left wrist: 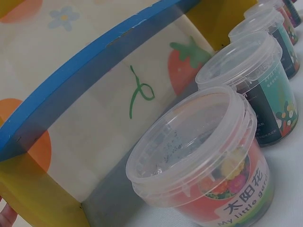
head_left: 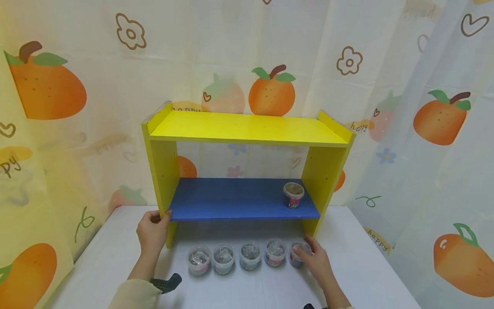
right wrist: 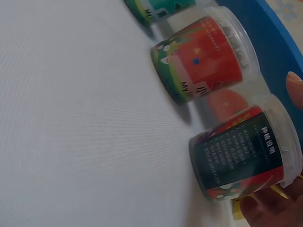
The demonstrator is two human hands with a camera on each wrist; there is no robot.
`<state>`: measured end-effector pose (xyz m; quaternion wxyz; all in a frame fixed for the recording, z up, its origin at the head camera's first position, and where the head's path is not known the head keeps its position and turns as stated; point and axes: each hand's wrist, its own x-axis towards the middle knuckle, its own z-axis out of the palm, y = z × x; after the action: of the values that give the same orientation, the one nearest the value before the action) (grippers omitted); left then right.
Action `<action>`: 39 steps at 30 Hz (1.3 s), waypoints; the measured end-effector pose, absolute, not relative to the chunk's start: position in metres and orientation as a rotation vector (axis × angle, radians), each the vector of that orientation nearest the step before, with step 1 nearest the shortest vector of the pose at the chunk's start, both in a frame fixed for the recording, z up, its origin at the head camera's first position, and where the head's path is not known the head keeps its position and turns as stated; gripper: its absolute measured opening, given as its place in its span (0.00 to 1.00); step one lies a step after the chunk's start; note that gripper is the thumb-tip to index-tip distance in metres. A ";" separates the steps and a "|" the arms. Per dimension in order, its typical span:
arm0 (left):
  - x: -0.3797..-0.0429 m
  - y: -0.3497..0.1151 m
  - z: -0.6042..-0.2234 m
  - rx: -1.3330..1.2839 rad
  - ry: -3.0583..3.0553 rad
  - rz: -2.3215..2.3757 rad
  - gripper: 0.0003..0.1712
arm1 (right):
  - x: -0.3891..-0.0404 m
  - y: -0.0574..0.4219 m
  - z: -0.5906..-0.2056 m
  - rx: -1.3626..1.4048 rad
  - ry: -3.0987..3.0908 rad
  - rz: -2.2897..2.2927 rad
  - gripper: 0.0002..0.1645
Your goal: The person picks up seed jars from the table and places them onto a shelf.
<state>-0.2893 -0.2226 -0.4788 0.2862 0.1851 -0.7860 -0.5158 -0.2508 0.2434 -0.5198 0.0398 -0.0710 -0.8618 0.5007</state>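
A yellow shelf point(head_left: 247, 127) with a blue middle board point(head_left: 235, 199) stands on the white table. My left hand point(head_left: 152, 229) grips the front edge of its left side panel near the blue board. Several clear-rimmed plastic cups with printed labels stand in a row before the shelf. My right hand point(head_left: 317, 259) holds the rightmost cup point(right wrist: 241, 153), thumb at the rim and fingers round the far side. That cup's dark label with white lettering faces the right wrist camera. Another cup point(head_left: 293, 195) sits on the right part of the blue board, holding brown material.
The leftmost cup point(left wrist: 203, 165) has a pink-red label with flowers; a teal-labelled cup point(left wrist: 255, 90) stands beside it. Clear wrapped packets show inside several cups. A fruit-patterned curtain point(head_left: 239, 51) hangs behind the table point(head_left: 370, 274) and along both sides.
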 end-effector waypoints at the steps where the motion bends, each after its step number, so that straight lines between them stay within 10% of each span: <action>1: -0.289 -0.223 -0.479 0.497 -2.101 -1.379 0.26 | -0.251 0.244 -0.521 -0.225 -2.649 1.530 0.51; 39: -0.289 -0.222 -0.477 0.499 -2.108 -1.388 0.26 | -0.244 0.241 -0.539 -0.274 -2.650 1.572 0.59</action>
<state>-0.2887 -0.2218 -0.4771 0.2805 0.1862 -0.7864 -0.5179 -0.2442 0.2415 -0.5394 0.0242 -0.0887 -0.8563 0.5082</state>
